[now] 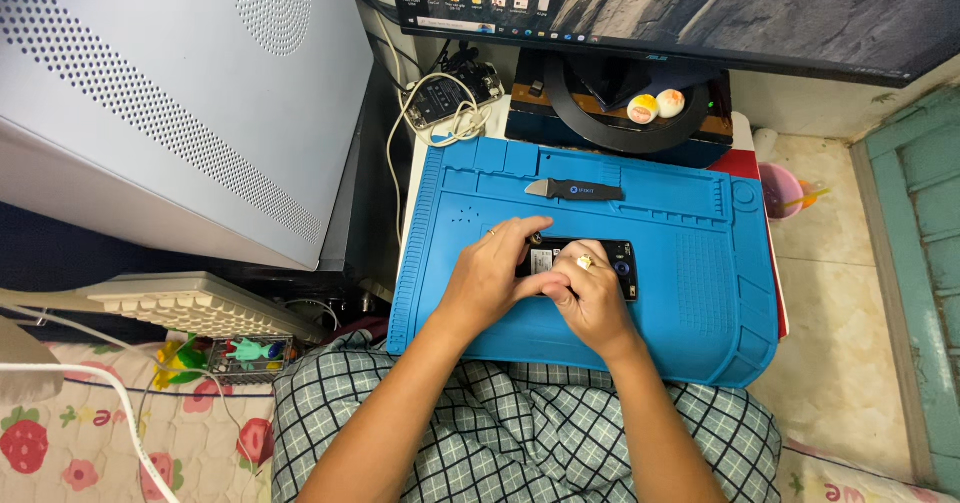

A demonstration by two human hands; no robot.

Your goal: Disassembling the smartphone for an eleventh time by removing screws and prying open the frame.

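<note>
A black phone (622, 260) with its back open lies flat on the blue work mat (700, 293). My left hand (495, 273) rests on the phone's left end, fingers curled over its top edge. Pressing on the middle of the phone is my right hand (590, 298), which wears a gold ring; its fingers hide what lies beneath. Only the phone's right end, with a round camera part, shows. A black pry tool (580, 190) with a metal blade lies on the mat just beyond the phone.
A white perforated computer case (180, 93) stands at the left. A monitor (700, 3) on a round stand is behind the mat. Cables and a small black box (450, 93) sit at the back left. A pink cup (780, 188) stands at the right on the tiled floor.
</note>
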